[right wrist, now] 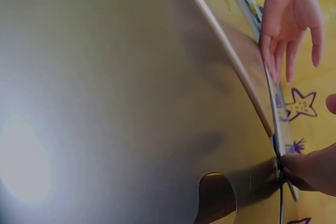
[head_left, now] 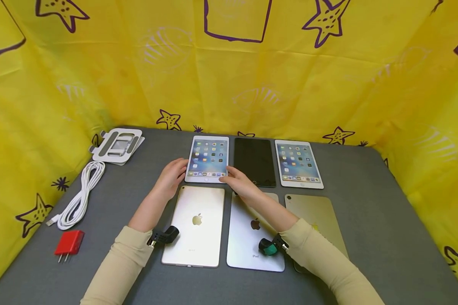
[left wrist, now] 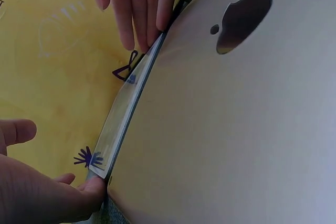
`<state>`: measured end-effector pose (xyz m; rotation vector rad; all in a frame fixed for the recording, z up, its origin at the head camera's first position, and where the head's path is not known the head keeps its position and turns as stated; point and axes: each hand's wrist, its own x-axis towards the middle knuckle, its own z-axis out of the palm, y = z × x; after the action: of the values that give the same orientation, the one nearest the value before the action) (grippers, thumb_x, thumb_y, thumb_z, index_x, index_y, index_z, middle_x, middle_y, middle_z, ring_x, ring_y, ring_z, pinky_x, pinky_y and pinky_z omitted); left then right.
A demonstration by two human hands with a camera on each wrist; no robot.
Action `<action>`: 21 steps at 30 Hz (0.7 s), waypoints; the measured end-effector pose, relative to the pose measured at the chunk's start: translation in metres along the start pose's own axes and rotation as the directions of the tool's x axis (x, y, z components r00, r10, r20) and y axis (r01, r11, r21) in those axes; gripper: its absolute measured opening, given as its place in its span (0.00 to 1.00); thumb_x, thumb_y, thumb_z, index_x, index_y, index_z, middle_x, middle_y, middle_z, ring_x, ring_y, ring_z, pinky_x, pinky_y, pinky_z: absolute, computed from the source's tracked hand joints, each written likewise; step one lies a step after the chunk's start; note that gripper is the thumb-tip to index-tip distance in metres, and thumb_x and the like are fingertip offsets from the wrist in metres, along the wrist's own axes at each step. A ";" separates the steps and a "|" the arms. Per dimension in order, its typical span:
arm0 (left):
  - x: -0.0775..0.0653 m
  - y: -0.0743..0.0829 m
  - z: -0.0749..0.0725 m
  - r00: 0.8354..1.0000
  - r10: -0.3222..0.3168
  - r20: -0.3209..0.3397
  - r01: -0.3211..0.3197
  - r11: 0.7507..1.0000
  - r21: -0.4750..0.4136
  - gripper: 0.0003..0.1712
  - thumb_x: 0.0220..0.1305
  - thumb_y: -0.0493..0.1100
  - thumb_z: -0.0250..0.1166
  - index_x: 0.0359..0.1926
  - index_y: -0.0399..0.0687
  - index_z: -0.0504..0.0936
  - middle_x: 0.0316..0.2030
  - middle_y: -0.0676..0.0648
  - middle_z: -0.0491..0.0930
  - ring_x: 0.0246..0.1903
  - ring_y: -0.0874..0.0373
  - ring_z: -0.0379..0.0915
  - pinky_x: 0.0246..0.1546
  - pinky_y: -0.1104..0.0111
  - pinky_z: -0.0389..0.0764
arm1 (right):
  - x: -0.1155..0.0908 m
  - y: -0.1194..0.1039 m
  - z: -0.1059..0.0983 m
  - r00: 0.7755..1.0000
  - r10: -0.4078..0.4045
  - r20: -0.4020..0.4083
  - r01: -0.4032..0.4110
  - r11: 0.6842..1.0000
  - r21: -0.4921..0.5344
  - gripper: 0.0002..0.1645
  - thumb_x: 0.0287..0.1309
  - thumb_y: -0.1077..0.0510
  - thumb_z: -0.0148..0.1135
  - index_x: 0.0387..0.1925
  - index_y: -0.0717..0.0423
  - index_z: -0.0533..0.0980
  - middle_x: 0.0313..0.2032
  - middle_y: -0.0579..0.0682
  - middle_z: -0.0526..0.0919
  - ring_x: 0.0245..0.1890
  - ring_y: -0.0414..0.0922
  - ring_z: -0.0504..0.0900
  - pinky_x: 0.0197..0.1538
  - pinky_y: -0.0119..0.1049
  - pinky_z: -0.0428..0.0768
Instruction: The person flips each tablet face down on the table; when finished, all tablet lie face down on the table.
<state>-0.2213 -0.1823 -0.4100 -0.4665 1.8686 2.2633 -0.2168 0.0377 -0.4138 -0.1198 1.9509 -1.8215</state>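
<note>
A white-framed tablet (head_left: 208, 157) lies screen up in the back row, its screen lit with app icons. My left hand (head_left: 171, 176) is at its left edge, fingertips right at the lower part of the frame. At the lower right corner is my right hand (head_left: 241, 183), thumb on the corner and the other fingers along the right side. The fingers look mostly straight on both the right hand (left wrist: 139, 9) in the left wrist view and the left hand (right wrist: 289, 22) in the right wrist view. Below my hands lies a gold-backed tablet (head_left: 198, 245).
A dark-screened tablet (head_left: 254, 161) and another lit tablet (head_left: 299, 164) continue the back row. In front lie a silver tablet (head_left: 244, 258) and a yellowish tablet (head_left: 324, 216), partly under my right arm. Leftward are a folding stand (head_left: 116, 146), white cable (head_left: 82, 195) and red plug (head_left: 69, 242).
</note>
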 end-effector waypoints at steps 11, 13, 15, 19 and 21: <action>0.008 0.008 0.000 0.995 -0.099 -0.027 0.097 0.993 -0.074 0.31 0.71 0.43 0.53 0.70 0.37 0.57 0.70 0.40 0.55 0.62 0.54 0.56 0.67 0.65 0.59 | 0.000 -0.004 -0.001 1.000 0.005 -0.006 -0.006 0.990 -0.142 0.42 0.63 0.58 0.57 0.73 0.66 0.51 0.71 0.63 0.59 0.70 0.55 0.59 0.71 0.49 0.56; 0.010 0.010 0.000 0.992 -0.117 -0.038 0.114 0.991 -0.072 0.31 0.70 0.44 0.53 0.69 0.38 0.57 0.69 0.40 0.57 0.58 0.55 0.58 0.65 0.66 0.61 | 0.000 -0.005 -0.001 1.000 0.011 -0.014 -0.013 0.986 -0.169 0.42 0.63 0.57 0.58 0.73 0.66 0.53 0.71 0.63 0.59 0.70 0.55 0.59 0.70 0.50 0.57; 0.010 0.012 0.000 0.991 -0.128 -0.049 0.125 0.990 -0.070 0.27 0.70 0.45 0.53 0.66 0.40 0.61 0.65 0.42 0.62 0.53 0.58 0.61 0.61 0.67 0.64 | 0.001 -0.006 -0.001 1.000 0.014 -0.016 -0.016 0.982 -0.187 0.42 0.63 0.57 0.58 0.73 0.66 0.53 0.70 0.63 0.60 0.69 0.56 0.60 0.70 0.50 0.57; 0.010 0.013 0.000 0.990 -0.128 -0.057 0.124 0.990 -0.074 0.12 0.70 0.43 0.55 0.50 0.43 0.69 0.46 0.49 0.72 0.41 0.62 0.65 0.49 0.71 0.69 | 0.001 -0.007 -0.002 1.000 0.013 -0.022 -0.017 0.979 -0.202 0.42 0.63 0.57 0.58 0.72 0.67 0.54 0.70 0.63 0.60 0.69 0.56 0.60 0.70 0.50 0.58; 0.011 0.012 -0.001 0.992 -0.117 -0.046 0.113 0.991 -0.078 0.09 0.70 0.42 0.54 0.47 0.42 0.70 0.38 0.52 0.74 0.38 0.63 0.66 0.45 0.72 0.70 | 0.001 -0.008 -0.002 1.000 0.005 -0.023 -0.009 0.979 -0.205 0.41 0.63 0.57 0.58 0.72 0.67 0.55 0.70 0.63 0.60 0.69 0.56 0.60 0.70 0.50 0.57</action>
<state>-0.2352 -0.1866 -0.4023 -0.6313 1.7357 2.2721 -0.2204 0.0383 -0.4066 -0.1584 2.1487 -1.6193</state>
